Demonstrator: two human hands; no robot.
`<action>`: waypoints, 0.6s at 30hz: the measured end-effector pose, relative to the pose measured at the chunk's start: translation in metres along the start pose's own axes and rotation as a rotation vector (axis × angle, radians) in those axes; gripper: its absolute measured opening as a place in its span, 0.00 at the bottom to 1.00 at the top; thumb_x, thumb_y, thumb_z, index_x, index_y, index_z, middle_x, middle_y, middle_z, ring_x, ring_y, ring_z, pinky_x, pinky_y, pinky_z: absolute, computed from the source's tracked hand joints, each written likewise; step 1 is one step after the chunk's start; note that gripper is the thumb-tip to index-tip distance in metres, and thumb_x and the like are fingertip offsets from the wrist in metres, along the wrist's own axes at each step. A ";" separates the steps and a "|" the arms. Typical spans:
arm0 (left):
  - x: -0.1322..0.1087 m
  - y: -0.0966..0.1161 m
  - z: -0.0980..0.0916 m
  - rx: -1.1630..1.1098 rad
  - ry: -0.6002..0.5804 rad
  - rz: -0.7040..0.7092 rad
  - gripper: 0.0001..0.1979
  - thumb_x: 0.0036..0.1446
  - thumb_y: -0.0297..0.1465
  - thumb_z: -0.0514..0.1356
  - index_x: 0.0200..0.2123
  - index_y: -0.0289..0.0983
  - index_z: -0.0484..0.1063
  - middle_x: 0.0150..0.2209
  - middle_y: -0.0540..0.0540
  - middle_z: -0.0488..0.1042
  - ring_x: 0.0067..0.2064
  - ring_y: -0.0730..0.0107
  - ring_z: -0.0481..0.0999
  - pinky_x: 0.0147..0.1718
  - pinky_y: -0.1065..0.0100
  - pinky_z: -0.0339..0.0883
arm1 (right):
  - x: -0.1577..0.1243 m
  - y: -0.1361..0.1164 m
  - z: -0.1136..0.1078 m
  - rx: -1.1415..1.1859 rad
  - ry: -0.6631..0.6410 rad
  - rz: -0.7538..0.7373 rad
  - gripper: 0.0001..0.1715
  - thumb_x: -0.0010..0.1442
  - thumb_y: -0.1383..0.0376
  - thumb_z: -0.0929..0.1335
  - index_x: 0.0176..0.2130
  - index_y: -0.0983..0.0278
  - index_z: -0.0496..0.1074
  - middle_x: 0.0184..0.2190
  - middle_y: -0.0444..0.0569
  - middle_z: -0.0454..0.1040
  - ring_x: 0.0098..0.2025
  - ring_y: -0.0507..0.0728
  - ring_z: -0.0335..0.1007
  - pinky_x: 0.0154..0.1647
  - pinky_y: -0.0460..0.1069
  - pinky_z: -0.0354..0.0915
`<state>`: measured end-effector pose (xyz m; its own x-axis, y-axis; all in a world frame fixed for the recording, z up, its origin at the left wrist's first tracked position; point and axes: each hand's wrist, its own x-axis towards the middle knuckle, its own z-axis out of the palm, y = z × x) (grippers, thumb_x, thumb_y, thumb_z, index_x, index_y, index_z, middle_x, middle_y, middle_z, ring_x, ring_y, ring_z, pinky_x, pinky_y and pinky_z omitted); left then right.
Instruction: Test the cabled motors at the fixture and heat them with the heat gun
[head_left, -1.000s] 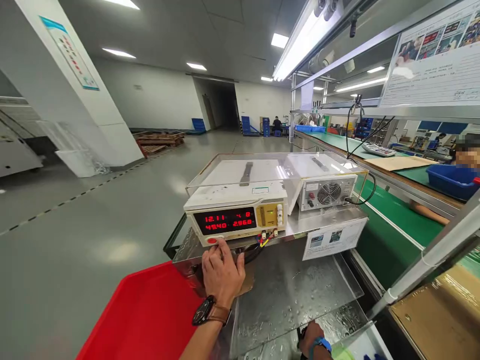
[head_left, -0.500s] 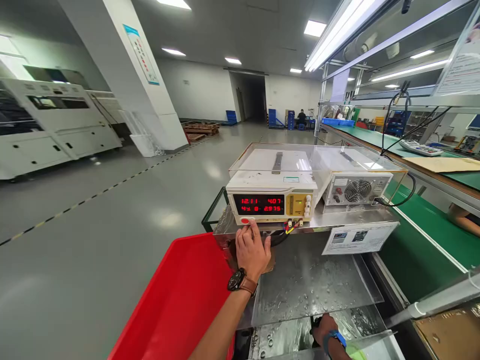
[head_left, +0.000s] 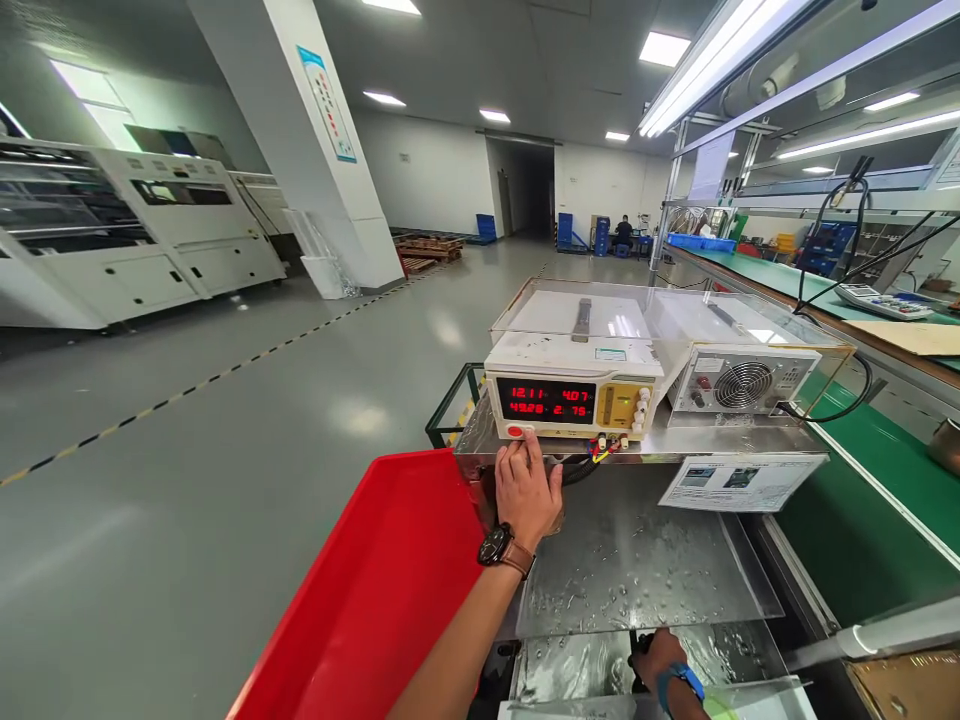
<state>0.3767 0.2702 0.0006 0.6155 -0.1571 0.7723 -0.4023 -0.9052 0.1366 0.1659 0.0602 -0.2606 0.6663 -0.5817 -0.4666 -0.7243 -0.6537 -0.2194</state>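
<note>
My left hand (head_left: 527,490), wearing a watch (head_left: 495,545) with a brown strap, reaches up to the front of a white bench power supply (head_left: 574,405). Its fingers are stretched out and hold nothing, with a fingertip at the lower front edge beside the red button (head_left: 515,432). Red digits glow on the display (head_left: 547,401). Lower right, my right hand (head_left: 660,655), with a blue wristband, is closed around a black object (head_left: 639,645) over a wet metal surface. Most of that object is hidden, so its kind does not show. A wet clear sheet (head_left: 637,570) lies above this hand.
A red bin (head_left: 375,570) stands left of my forearm. Beside the power supply sits a second unit with a fan (head_left: 742,385), both under a clear cover. A printed sheet (head_left: 742,480) hangs from the shelf edge. To the right runs a green conveyor (head_left: 862,480).
The view has swung left, so everything sits further right in the picture. Both hands keep their places, and some display digits differ.
</note>
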 end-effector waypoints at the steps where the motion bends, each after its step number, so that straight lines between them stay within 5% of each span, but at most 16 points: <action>1: 0.000 0.000 -0.001 -0.006 -0.011 -0.007 0.38 0.66 0.41 0.53 0.70 0.21 0.48 0.54 0.26 0.68 0.61 0.41 0.65 0.63 0.41 0.59 | 0.001 0.001 0.001 0.002 0.005 -0.006 0.19 0.53 0.65 0.73 0.45 0.70 0.78 0.45 0.63 0.80 0.50 0.66 0.78 0.46 0.50 0.71; 8: 0.001 0.001 -0.003 -0.028 -0.019 -0.018 0.37 0.66 0.40 0.53 0.69 0.19 0.50 0.54 0.25 0.68 0.62 0.41 0.64 0.64 0.42 0.58 | 0.007 0.004 0.008 -0.004 0.067 -0.022 0.16 0.50 0.65 0.74 0.41 0.65 0.80 0.42 0.58 0.81 0.47 0.66 0.79 0.43 0.49 0.71; 18: -0.001 0.003 -0.001 -0.047 -0.032 -0.021 0.37 0.66 0.41 0.52 0.68 0.18 0.52 0.54 0.24 0.68 0.62 0.41 0.63 0.65 0.41 0.55 | -0.005 0.001 -0.007 0.030 -0.003 0.011 0.18 0.52 0.66 0.73 0.44 0.71 0.78 0.45 0.63 0.80 0.50 0.66 0.78 0.46 0.49 0.71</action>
<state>0.3743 0.2677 0.0010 0.6454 -0.1512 0.7487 -0.4196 -0.8892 0.1821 0.1631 0.0590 -0.2524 0.6576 -0.5872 -0.4720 -0.7367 -0.6321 -0.2400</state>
